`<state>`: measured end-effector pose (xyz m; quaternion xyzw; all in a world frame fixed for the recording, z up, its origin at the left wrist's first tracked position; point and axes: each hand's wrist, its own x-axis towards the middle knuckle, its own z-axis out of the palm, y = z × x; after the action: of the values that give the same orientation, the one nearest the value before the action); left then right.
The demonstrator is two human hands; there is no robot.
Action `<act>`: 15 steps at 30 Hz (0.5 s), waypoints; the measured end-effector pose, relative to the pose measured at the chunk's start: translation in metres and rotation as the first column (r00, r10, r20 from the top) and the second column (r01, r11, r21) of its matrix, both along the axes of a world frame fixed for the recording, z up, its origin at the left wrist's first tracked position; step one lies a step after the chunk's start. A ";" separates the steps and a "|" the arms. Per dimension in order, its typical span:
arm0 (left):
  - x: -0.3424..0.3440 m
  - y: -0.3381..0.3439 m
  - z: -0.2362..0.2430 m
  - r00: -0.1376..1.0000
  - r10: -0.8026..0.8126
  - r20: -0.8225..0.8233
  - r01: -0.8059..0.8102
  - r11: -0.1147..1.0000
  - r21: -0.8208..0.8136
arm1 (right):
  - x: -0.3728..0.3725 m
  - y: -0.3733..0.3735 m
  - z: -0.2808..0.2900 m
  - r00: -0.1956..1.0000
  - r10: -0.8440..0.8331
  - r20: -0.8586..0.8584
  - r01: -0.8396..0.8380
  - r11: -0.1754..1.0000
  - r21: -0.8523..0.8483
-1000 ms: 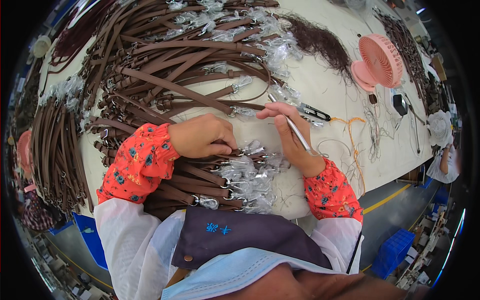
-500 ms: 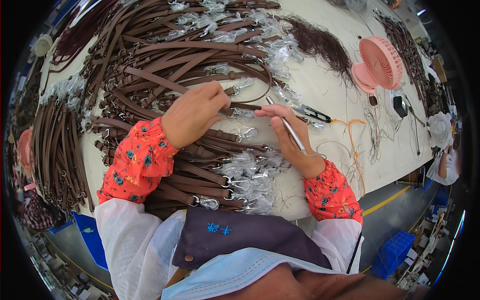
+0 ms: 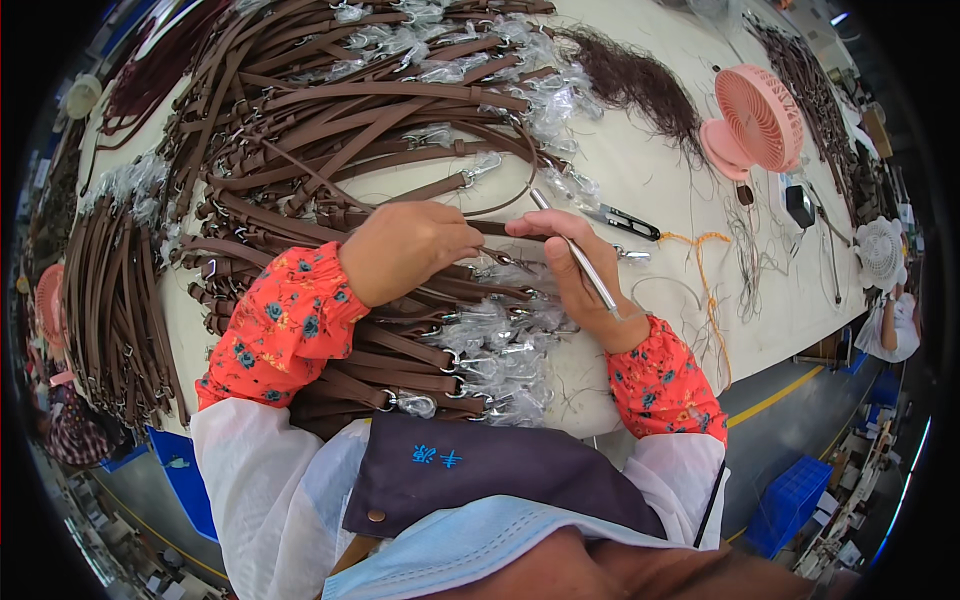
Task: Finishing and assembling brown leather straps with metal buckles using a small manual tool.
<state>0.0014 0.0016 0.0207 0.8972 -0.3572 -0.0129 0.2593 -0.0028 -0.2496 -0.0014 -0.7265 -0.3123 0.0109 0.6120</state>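
Seen left of the black thread snips (image 3: pixel 632 222), your left hand (image 3: pixel 405 252) has its fingertips bunched together beside the end of a brown strap (image 3: pixel 495 228); whether they grip it, you cannot tell from this view. Just left of the snips and nearer you, your right hand (image 3: pixel 578 288) holds a silver rod-shaped tool (image 3: pixel 590 275) slantwise, its fingers extended beside the same strap. The main strap pile (image 3: pixel 400 90) spreads left of the snips and beyond; a smaller strap stack (image 3: pixel 410 379), with plastic-wrapped metal clasps (image 3: pixel 505 345), lies left and nearer you. Right of the snips: an orange cord (image 3: pixel 712 290) and, farther, a pink fan (image 3: pixel 755 120).
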 end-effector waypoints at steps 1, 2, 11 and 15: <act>-0.002 -0.004 -0.011 1.000 -0.001 0.010 0.001 0.998 -0.066 | 0.000 0.001 0.000 1.000 0.008 -0.004 -0.008 1.000 0.009; -0.001 -0.008 -0.018 1.000 -0.008 0.019 0.010 0.991 -0.134 | 0.001 0.001 0.000 1.000 0.006 -0.004 -0.006 1.000 0.009; 0.006 -0.009 -0.024 0.998 0.046 0.034 -0.038 0.980 -0.197 | 0.000 0.002 0.002 0.996 0.027 -0.084 -0.023 0.999 0.049; 0.004 -0.013 -0.015 0.987 0.022 -0.156 -0.059 0.970 -0.236 | 0.003 0.000 -0.001 0.995 0.012 -0.104 -0.004 0.997 0.080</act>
<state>0.0055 -0.0115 0.0061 0.8629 -0.3167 -0.0327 0.3925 -0.0003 -0.2501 -0.0022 -0.6986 -0.2831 0.0388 0.6560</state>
